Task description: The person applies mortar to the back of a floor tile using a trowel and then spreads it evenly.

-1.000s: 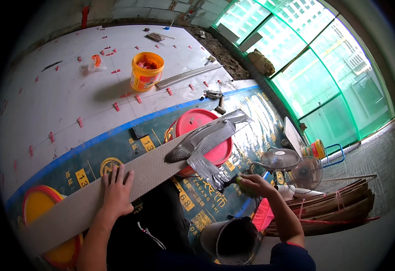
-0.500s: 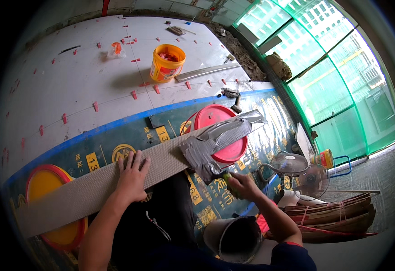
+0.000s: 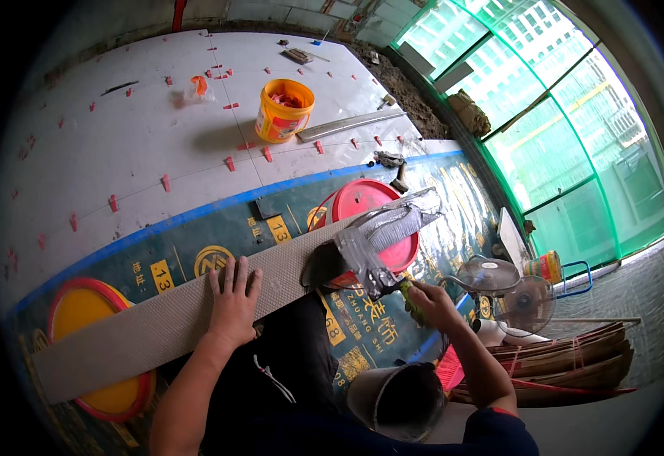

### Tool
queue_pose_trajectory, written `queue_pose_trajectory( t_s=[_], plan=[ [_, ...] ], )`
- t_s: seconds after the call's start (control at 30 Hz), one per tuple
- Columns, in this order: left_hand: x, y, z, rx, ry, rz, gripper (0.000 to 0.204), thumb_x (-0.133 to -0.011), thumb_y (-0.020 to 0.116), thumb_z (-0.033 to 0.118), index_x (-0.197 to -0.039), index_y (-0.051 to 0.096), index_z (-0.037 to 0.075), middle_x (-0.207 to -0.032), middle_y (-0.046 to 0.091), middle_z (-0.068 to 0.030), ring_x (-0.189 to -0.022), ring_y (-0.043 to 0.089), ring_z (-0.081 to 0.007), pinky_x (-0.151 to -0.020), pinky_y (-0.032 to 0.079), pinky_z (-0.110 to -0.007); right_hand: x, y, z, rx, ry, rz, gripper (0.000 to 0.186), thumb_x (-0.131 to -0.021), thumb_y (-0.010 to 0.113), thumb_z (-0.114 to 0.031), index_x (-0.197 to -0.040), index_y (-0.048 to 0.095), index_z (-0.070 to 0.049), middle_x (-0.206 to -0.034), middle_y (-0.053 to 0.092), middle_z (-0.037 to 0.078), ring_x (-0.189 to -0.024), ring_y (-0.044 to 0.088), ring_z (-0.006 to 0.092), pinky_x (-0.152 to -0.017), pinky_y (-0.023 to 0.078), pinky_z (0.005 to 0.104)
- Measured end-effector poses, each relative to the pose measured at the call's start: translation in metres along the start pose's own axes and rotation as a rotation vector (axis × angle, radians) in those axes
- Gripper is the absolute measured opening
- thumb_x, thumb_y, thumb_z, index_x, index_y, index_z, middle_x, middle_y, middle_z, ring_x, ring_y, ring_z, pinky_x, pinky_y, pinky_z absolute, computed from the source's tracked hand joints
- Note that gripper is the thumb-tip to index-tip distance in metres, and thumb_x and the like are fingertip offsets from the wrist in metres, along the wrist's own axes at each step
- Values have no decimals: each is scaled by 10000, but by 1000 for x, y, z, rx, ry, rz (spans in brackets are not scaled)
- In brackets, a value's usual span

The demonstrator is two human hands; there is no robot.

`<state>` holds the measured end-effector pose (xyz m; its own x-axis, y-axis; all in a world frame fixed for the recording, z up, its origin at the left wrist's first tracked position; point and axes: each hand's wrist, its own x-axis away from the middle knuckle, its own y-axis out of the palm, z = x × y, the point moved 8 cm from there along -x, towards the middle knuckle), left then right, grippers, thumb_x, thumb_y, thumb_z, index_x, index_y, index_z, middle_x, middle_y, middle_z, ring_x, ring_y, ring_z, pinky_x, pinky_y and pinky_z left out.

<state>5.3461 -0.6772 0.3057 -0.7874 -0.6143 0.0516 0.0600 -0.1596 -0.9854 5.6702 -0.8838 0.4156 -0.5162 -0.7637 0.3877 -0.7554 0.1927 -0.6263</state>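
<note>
A long grey-beige strip of tile (image 3: 149,323), its textured face up, lies slanting across a pail with a red lid (image 3: 362,196) and a yellow, red-rimmed pail (image 3: 81,313). My left hand (image 3: 233,308) rests on the strip's middle, fingers spread, the thumb near its close edge. In my closed right hand (image 3: 432,305) is the green handle of a trowel; its blade (image 3: 362,258) is coated with wet grey mortar and tilted over the strip. Ridged grey mortar (image 3: 399,229) covers the strip's right end.
A dark bucket (image 3: 404,403) stands close by my right forearm. Beyond the green floor sheeting (image 3: 195,228), laid tiles with red wedges carry a yellow bucket (image 3: 284,114) and a metal straightedge (image 3: 354,125). A fan (image 3: 526,304) and flattened cardboard (image 3: 552,361) are at the right.
The trowel and my right hand have shifted a little right, and the mortar near the strip's end now shows ridges. My left hand has moved slightly right along the strip.
</note>
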Motion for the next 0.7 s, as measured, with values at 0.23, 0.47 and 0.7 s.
queue_pose_trajectory(
  t_s=[0.23, 0.47, 0.7],
  plan=[
    [-8, -23, -41, 371, -108, 2, 1011, -666, 835, 494, -1465, 401, 51, -1515, 346, -249, -1427, 294, -403, -1162, 250, -518, -5, 7, -26, 195, -46, 47, 465, -996, 592, -345, -1349, 591, -44, -745, 642, 31, -591, 573, 73, -576, 478, 270],
    [-14, -17, -85, 407, -320, -29, 929, -598, 741, 797, -1008, 690, -35, -865, 731, -165, -826, 722, -314, -778, 563, -414, -22, 16, -37, 390, -291, 44, 401, -949, 659, -277, -1272, 625, -42, -857, 683, 215, -764, 698, 330, -718, 521, 391],
    [-6, -33, -81, 370, -310, 99, 872, -609, 736, 794, -923, 692, -18, -824, 723, -152, -799, 717, -312, -765, 564, -411, -84, -29, -8, 378, -267, 271, 404, -951, 655, -326, -1265, 641, -72, -873, 700, 220, -794, 706, 348, -713, 522, 389]
  ],
)
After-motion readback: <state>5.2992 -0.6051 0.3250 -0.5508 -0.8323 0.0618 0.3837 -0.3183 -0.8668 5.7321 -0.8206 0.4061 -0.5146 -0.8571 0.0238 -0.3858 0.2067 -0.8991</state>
